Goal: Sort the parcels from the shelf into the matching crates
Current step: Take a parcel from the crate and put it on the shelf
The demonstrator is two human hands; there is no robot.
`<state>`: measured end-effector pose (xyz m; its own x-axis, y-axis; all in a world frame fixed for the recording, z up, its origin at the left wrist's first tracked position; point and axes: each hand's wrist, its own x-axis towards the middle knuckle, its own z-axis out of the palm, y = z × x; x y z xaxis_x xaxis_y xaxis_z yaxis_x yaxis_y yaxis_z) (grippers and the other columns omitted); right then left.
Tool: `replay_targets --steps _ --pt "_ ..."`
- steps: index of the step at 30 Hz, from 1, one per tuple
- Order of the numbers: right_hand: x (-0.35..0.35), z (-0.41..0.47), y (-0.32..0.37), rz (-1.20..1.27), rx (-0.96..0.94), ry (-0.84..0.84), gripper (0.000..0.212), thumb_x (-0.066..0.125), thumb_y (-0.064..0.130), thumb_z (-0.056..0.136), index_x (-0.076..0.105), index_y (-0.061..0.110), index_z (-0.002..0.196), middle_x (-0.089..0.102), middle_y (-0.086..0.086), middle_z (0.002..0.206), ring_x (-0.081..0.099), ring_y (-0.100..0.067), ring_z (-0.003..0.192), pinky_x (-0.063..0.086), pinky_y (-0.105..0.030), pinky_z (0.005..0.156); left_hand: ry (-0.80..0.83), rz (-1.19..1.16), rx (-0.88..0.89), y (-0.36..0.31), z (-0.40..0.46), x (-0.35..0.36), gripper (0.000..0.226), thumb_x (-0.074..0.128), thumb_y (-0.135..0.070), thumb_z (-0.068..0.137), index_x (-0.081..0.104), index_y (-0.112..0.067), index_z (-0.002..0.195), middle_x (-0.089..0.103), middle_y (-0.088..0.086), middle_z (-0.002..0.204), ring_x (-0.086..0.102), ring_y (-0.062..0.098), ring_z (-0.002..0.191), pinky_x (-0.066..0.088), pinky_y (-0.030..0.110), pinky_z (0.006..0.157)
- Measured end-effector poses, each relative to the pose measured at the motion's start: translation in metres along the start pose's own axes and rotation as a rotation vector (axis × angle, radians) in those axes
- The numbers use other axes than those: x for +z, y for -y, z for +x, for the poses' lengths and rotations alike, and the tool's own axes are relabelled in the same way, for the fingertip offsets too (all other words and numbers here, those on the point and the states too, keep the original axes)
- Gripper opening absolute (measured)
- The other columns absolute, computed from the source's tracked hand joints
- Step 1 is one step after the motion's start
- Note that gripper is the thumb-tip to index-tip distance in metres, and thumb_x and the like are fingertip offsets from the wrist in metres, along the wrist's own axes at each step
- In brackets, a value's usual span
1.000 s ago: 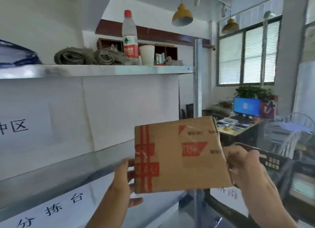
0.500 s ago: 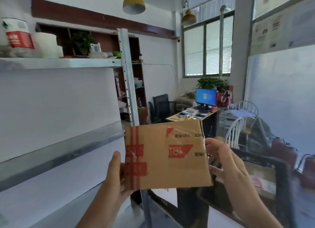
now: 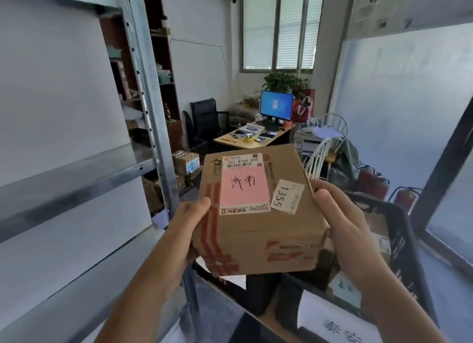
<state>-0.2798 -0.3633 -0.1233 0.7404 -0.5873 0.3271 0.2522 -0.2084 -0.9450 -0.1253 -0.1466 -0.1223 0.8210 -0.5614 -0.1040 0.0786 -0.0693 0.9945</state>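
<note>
Parcel [image 3: 258, 214] sits between both hands at chest height, out in front of the metal shelf [image 3: 76, 173] and above the black crates at the lower right. It is a brown cardboard box with red tape down its left end; its top face is turned up to the camera, showing a pink label [image 3: 244, 186] with handwritten characters and a white sticker [image 3: 286, 196] reading 1355.

The left hand [image 3: 189, 230] clamps the taped left end, thumb lying over the top edge and the fingers hidden underneath. The right hand [image 3: 343, 230] clamps the opposite end, thumb on the upper right corner and fingers curled round the side. Both grips are closed on the box, with neither hand free.

The box's long axis runs left to right between the two grips, roughly level, its far edge tipped slightly up. The crate [image 3: 399, 230] with the dark lattice wall lies just below and to the right, nearer the right hand; a white paper tag [image 3: 337, 322] with characters hangs at the bottom right. Judging by this, the coming move is a swing down and to the right, once the pink label is matched to a crate tag. Which crate matches I cannot tell, since the tags are only partly visible.
</note>
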Motion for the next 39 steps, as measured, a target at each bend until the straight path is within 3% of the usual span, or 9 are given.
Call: replay_targets --steps 5,9,12,19,23,27,30,34,39 --pt "0.031 0.043 -0.035 -0.021 0.082 0.009 0.046 0.060 0.039 0.090 0.065 0.036 0.136 0.077 0.000 0.116 0.074 -0.017 0.109 0.063 -0.032 0.087 0.015 0.035 0.045 0.025 0.065 -0.026 0.055 0.070 -0.069 0.085 0.053 -0.034 0.124 0.079 -0.006 0.106 0.077 0.016 0.102 0.059 0.045 0.093" --pt "0.045 0.080 -0.072 -0.101 0.112 -0.006 0.052 0.064 0.042 0.095 0.053 0.052 0.145 0.064 0.000 0.128 0.068 -0.014 0.114 0.063 -0.031 0.085 -0.032 0.178 0.155 0.031 0.114 -0.029 0.041 0.052 -0.061 0.086 0.050 -0.043 0.123 0.076 -0.018 0.102 0.075 0.003 0.093 0.060 0.021 0.066" --pt "0.053 0.108 -0.102 -0.113 0.127 0.016 0.060 0.065 0.036 0.100 0.040 0.061 0.149 0.054 0.014 0.130 0.065 -0.003 0.113 0.062 -0.027 0.085 -0.105 0.298 0.197 0.042 0.151 -0.029 0.034 0.051 -0.064 0.089 0.052 -0.051 0.121 0.072 -0.029 0.105 0.072 -0.001 0.097 0.056 0.024 0.075" --pt "0.050 0.168 -0.193 -0.128 0.247 0.020 0.073 0.058 0.047 0.103 0.010 0.074 0.151 0.036 0.040 0.137 0.059 -0.004 0.121 0.058 -0.034 0.100 -0.193 0.622 0.201 0.068 0.244 0.005 0.056 0.044 -0.058 0.097 0.050 -0.034 0.147 0.064 -0.017 0.110 0.056 -0.009 0.091 0.042 0.014 0.067" --pt "0.040 0.198 -0.229 -0.197 0.337 -0.015 0.075 0.052 0.045 0.107 -0.003 0.072 0.151 0.026 0.055 0.122 0.044 0.021 0.116 0.046 -0.019 0.100 -0.090 0.739 0.162 0.084 0.299 0.027 0.054 0.041 -0.048 0.106 0.027 -0.049 0.158 0.058 -0.013 0.128 0.059 -0.007 0.093 0.046 0.014 0.068" --pt "0.034 0.227 -0.258 -0.366 0.414 -0.083 0.073 0.045 0.048 0.108 -0.009 0.061 0.157 0.035 0.028 0.127 0.047 0.002 0.111 0.046 -0.027 0.101 0.055 0.815 0.183 0.114 0.355 0.034 0.061 0.038 -0.058 0.104 0.006 -0.067 0.155 0.050 -0.019 0.142 0.061 0.008 0.116 0.054 0.028 0.084" --pt "0.038 0.244 -0.280 -0.494 0.473 -0.092 0.072 0.040 0.049 0.109 -0.011 0.056 0.159 0.036 0.017 0.125 0.053 -0.007 0.109 0.052 -0.035 0.097 0.124 0.926 0.236 0.134 0.394 0.037 0.064 0.034 -0.063 0.103 0.001 -0.064 0.157 0.054 -0.010 0.129 0.055 0.008 0.110 0.050 0.031 0.085" --pt "0.052 0.262 -0.312 -0.579 0.542 -0.125 0.071 0.040 0.045 0.110 -0.007 0.049 0.162 0.040 0.012 0.131 0.056 -0.010 0.107 0.054 -0.038 0.096 0.190 1.082 0.336 0.154 0.435 0.035 0.061 0.030 -0.062 0.104 0.010 -0.055 0.161 0.050 -0.007 0.103 0.051 0.013 0.097 0.052 0.036 0.081" --pt "0.068 0.280 -0.339 -0.624 0.614 -0.167 0.070 0.040 0.040 0.110 -0.005 0.043 0.165 0.043 0.006 0.141 0.056 -0.011 0.107 0.054 -0.039 0.097 0.122 1.272 0.581 0.175 0.466 0.036 0.061 0.080 -0.032 0.088 0.058 -0.026 0.145 0.073 0.003 0.092 0.070 0.032 0.088 0.061 0.046 0.066"
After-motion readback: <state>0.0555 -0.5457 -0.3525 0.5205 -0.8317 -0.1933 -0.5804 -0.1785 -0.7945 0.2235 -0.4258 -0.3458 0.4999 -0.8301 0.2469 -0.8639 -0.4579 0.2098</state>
